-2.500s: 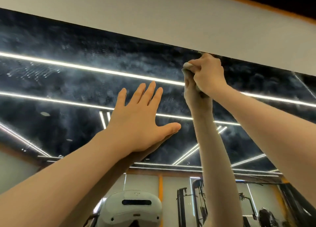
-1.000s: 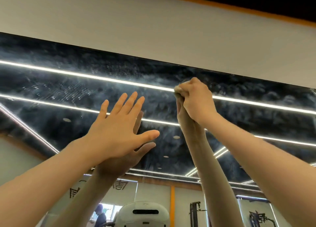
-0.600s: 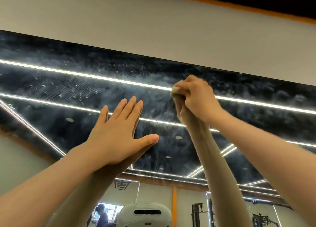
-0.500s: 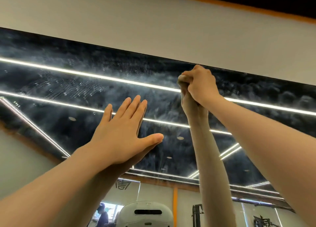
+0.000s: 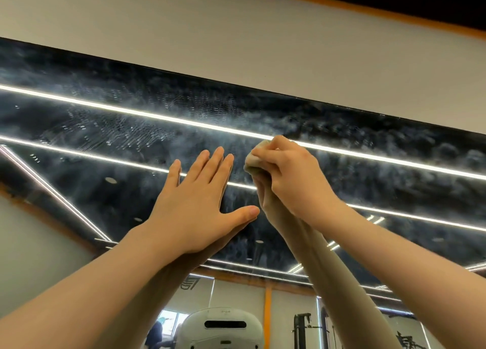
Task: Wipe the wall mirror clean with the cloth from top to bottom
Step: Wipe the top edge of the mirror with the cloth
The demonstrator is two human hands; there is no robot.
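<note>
Two risks stand out: the right hand [image 5: 289,180], fingers curled tight round the small wadded beige cloth [image 5: 253,158] at frame centre, may just smear the hazy dark wall mirror [image 5: 368,164], while the flat, open-fingered left hand [image 5: 194,212] leaves prints.

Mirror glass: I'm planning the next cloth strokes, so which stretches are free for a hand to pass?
Free: the mirror left of the flat left hand, and right of the right hand gripping the cloth. Crowded: the narrow gap between the hands.
</note>
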